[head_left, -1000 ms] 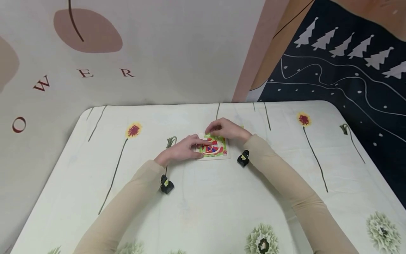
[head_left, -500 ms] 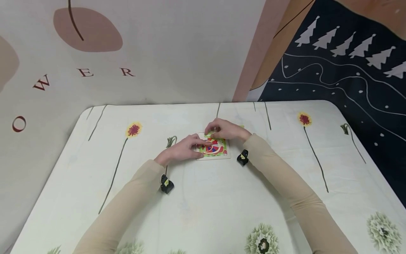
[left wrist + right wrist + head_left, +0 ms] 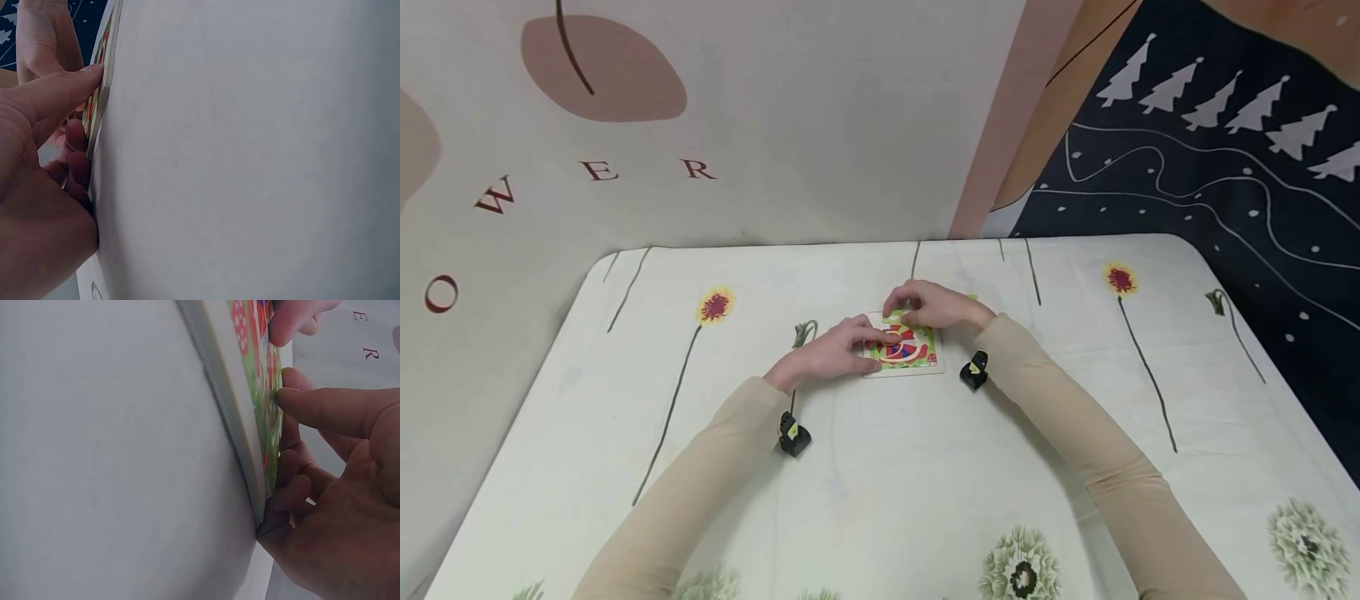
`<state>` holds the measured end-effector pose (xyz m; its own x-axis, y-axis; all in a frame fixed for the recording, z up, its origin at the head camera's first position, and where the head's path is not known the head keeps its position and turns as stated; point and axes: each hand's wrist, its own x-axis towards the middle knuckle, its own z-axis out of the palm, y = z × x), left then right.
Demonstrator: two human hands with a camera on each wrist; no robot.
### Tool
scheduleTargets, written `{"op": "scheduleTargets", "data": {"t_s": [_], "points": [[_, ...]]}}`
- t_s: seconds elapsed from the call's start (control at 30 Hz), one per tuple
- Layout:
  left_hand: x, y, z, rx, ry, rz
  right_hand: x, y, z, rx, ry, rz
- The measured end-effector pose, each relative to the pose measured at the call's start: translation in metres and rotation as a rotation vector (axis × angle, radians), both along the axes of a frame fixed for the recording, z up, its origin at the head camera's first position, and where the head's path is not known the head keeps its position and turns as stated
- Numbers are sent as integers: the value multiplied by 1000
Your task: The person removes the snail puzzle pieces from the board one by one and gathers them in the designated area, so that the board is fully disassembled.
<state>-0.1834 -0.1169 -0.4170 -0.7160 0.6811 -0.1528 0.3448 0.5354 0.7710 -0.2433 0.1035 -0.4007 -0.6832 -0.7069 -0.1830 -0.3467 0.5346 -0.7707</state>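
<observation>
1. On my head feed, a square puzzle board [image 3: 912,357] lies flat near the middle of the white surface [image 3: 880,483]; its picture is mostly green with curved red, blue and cream shapes, inside a pale border.
2. My left hand [image 3: 829,353] rests at the board's left side with its fingers fairly wide: the index finger lies straight across the picture, and the thumb touches near the front left corner.
3. My right hand [image 3: 936,305] is at the far edge, thumb and index tips narrow over a green part of the picture. I can't tell whether they pinch a loose piece or just touch the face.
4. The right wrist feed shows that thumb on the printed face and the lower fingers curled beside the board's edge.
5. A small yellow-green thing [image 3: 973,297] peeks out behind the right wrist, too hidden to identify.
6. I see 2 beige sleeves [image 3: 700,487], with 1 black camera [image 3: 794,435] at each wrist.
7. Beyond stands a dark panel with white trees [image 3: 1195,158].
</observation>
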Motion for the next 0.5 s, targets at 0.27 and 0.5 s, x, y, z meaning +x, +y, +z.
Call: {"op": "scheduleTargets", "data": {"t_s": [0.27,0.5], "points": [[1,0,2,9,-14,3,1,2,1,-8,-18,-2],[1,0,2,4,-10,5,3,3,3,27,-53,-19]]}}
